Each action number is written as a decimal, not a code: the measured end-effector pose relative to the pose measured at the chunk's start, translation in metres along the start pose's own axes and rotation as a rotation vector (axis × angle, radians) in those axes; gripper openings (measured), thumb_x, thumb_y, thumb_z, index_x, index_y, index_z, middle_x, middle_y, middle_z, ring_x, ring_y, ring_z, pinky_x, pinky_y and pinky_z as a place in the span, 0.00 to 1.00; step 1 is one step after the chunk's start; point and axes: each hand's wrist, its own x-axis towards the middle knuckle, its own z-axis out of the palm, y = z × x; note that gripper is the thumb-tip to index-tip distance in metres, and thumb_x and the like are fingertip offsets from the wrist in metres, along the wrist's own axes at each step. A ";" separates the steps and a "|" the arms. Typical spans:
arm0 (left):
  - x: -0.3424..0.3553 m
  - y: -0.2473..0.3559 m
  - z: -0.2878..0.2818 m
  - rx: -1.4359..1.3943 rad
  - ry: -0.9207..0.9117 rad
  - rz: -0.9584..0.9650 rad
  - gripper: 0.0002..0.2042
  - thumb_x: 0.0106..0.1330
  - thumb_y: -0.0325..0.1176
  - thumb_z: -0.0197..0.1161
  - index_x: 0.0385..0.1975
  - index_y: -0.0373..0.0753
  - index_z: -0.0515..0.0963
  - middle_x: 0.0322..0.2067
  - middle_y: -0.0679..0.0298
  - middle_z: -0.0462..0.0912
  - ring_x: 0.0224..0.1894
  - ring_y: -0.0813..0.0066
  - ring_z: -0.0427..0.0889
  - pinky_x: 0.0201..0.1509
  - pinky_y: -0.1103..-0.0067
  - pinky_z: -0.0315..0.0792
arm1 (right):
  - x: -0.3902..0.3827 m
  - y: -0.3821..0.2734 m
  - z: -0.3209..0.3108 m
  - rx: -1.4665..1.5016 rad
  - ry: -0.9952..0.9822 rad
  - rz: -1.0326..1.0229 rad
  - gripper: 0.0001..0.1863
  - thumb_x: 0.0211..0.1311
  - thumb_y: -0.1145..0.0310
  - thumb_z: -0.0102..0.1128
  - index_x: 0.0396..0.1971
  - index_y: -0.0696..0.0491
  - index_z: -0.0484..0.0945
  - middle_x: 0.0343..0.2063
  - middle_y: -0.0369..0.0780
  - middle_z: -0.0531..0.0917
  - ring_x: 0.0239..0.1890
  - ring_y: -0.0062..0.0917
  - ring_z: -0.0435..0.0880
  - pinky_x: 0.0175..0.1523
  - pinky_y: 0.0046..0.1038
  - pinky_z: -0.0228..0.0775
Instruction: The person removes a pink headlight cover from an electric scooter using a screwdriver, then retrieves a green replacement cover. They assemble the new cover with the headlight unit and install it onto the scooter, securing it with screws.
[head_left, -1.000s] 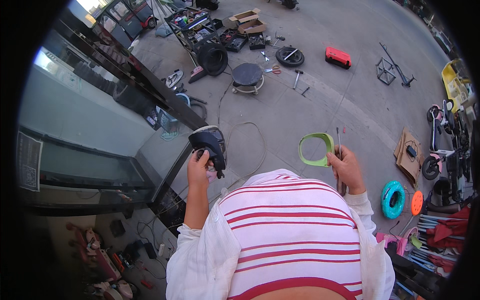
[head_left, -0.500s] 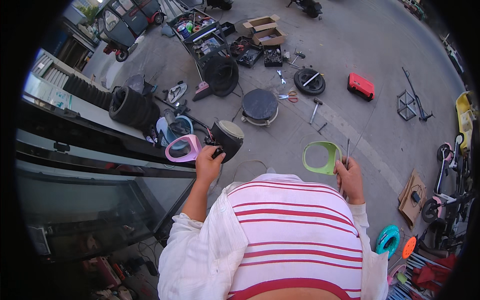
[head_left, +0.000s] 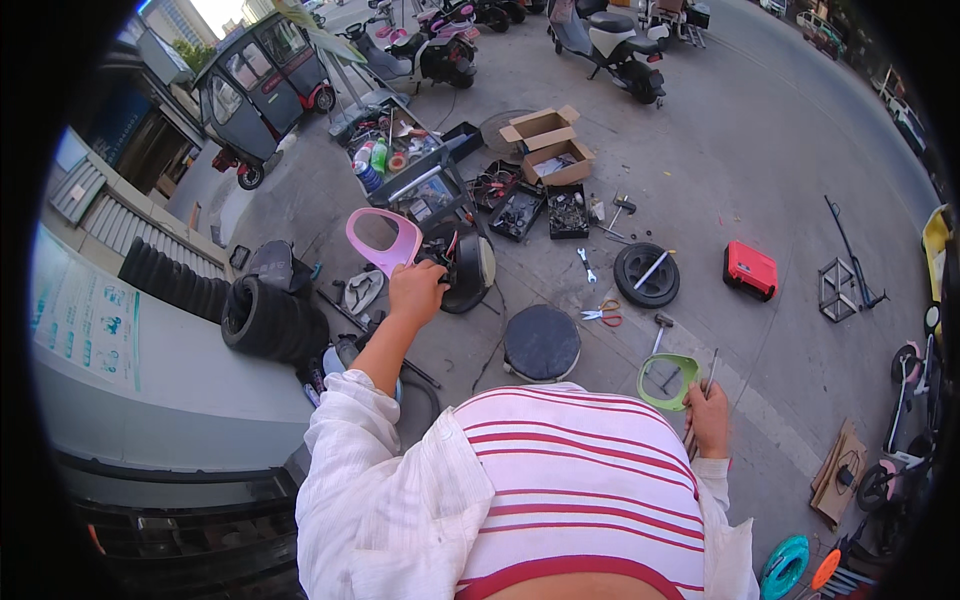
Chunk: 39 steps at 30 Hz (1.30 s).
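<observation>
My left hand (head_left: 417, 285) is raised toward the tool cart, gripping a dark housing (head_left: 465, 265) with a cream rim, together with a pink ring-shaped plastic frame (head_left: 400, 242). My right hand (head_left: 709, 410) is closed on a long thin metal tool (head_left: 713, 362) and a green ring-shaped plastic frame (head_left: 677, 398), near the middle right. Just ahead of my striped shirt lies a round black-topped stool (head_left: 541, 340).
Tool cart (head_left: 400, 150), cardboard boxes (head_left: 545, 130), black parts trays (head_left: 568, 215), scissors (head_left: 605, 316), wheel (head_left: 630, 270) and red case (head_left: 748, 268) are ahead. Stacked tyres (head_left: 260, 320) and glass panels (head_left: 180, 500) line the left; scooters (head_left: 630, 65) stand beyond; small scooters (head_left: 890, 430) line the right.
My left hand has moved forward and up with the housing and pink frame. My right hand still holds the green frame and tool. The view has shifted, showing more scooters and street beyond.
</observation>
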 end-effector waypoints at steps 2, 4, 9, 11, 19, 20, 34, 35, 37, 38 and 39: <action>0.049 -0.036 0.000 0.067 -0.059 0.048 0.11 0.51 0.37 0.70 0.35 0.45 0.83 0.33 0.66 0.82 0.37 0.63 0.82 0.43 0.68 0.68 | 0.051 -0.037 0.046 -0.006 -0.062 -0.042 0.11 0.67 0.65 0.56 0.29 0.58 0.71 0.19 0.35 0.76 0.11 0.15 0.68 0.15 0.21 0.60; 0.096 -0.070 0.006 0.099 -0.090 0.091 0.11 0.51 0.38 0.70 0.35 0.46 0.83 0.33 0.66 0.82 0.39 0.66 0.82 0.44 0.68 0.68 | 0.084 -0.077 0.088 0.017 -0.118 -0.069 0.10 0.66 0.66 0.56 0.30 0.58 0.72 0.20 0.35 0.77 0.12 0.14 0.69 0.15 0.21 0.60; 0.215 -0.169 0.045 0.217 -0.264 0.102 0.11 0.52 0.39 0.70 0.34 0.46 0.82 0.34 0.66 0.82 0.41 0.66 0.82 0.48 0.68 0.67 | 0.135 -0.138 0.160 0.077 -0.162 -0.046 0.09 0.67 0.67 0.55 0.31 0.57 0.72 0.19 0.34 0.76 0.12 0.13 0.68 0.15 0.20 0.60; 0.266 -0.218 0.075 0.296 -0.255 0.138 0.08 0.52 0.40 0.69 0.30 0.48 0.83 0.32 0.66 0.83 0.39 0.68 0.83 0.47 0.70 0.67 | 0.152 -0.143 0.183 0.073 -0.096 -0.021 0.10 0.67 0.67 0.54 0.29 0.56 0.71 0.19 0.34 0.75 0.12 0.13 0.67 0.15 0.20 0.60; 0.445 -0.400 0.193 0.399 -0.330 0.128 0.07 0.54 0.30 0.61 0.28 0.46 0.86 0.33 0.63 0.86 0.39 0.67 0.85 0.50 0.70 0.68 | 0.167 -0.157 0.300 -0.121 0.284 0.087 0.14 0.63 0.66 0.59 0.23 0.59 0.71 0.17 0.38 0.78 0.16 0.19 0.74 0.23 0.26 0.66; 0.461 -0.410 0.204 0.373 -0.354 0.125 0.07 0.56 0.30 0.60 0.27 0.47 0.86 0.33 0.62 0.86 0.39 0.66 0.85 0.50 0.70 0.69 | 0.169 -0.166 0.316 -0.152 0.306 0.127 0.13 0.63 0.67 0.59 0.23 0.60 0.72 0.17 0.40 0.79 0.19 0.21 0.76 0.26 0.27 0.68; 0.523 -0.546 0.309 0.246 -0.784 -0.086 0.15 0.59 0.38 0.60 0.46 0.47 0.82 0.48 0.60 0.83 0.54 0.58 0.79 0.60 0.54 0.66 | 0.242 -0.286 0.436 -0.152 0.167 0.155 0.12 0.64 0.65 0.59 0.26 0.59 0.75 0.17 0.35 0.78 0.16 0.15 0.71 0.22 0.23 0.63; 0.525 -0.541 0.303 0.236 -0.803 -0.069 0.15 0.59 0.39 0.60 0.46 0.46 0.82 0.50 0.59 0.82 0.54 0.58 0.79 0.59 0.53 0.66 | 0.247 -0.290 0.439 -0.084 0.163 0.174 0.13 0.64 0.64 0.59 0.26 0.58 0.74 0.16 0.34 0.77 0.14 0.15 0.70 0.20 0.22 0.61; 0.526 -0.536 0.284 0.244 -0.825 -0.061 0.19 0.58 0.44 0.60 0.48 0.46 0.82 0.53 0.59 0.80 0.56 0.58 0.78 0.62 0.54 0.65 | 0.255 -0.304 0.440 0.033 0.168 0.192 0.13 0.65 0.64 0.58 0.25 0.57 0.74 0.16 0.34 0.77 0.13 0.14 0.69 0.18 0.22 0.60; 0.521 -0.528 0.257 0.289 -0.819 -0.077 0.20 0.58 0.45 0.59 0.48 0.44 0.82 0.52 0.58 0.80 0.56 0.58 0.78 0.63 0.54 0.64 | 0.260 -0.326 0.440 0.076 0.099 0.199 0.13 0.67 0.64 0.56 0.27 0.57 0.73 0.17 0.33 0.76 0.12 0.14 0.69 0.17 0.21 0.60; 0.521 -0.519 0.245 0.325 -0.847 -0.145 0.21 0.59 0.41 0.61 0.51 0.41 0.80 0.53 0.58 0.80 0.56 0.59 0.78 0.64 0.55 0.63 | 0.263 -0.333 0.439 0.160 0.067 0.137 0.13 0.68 0.64 0.55 0.28 0.57 0.72 0.18 0.33 0.75 0.12 0.14 0.69 0.16 0.20 0.61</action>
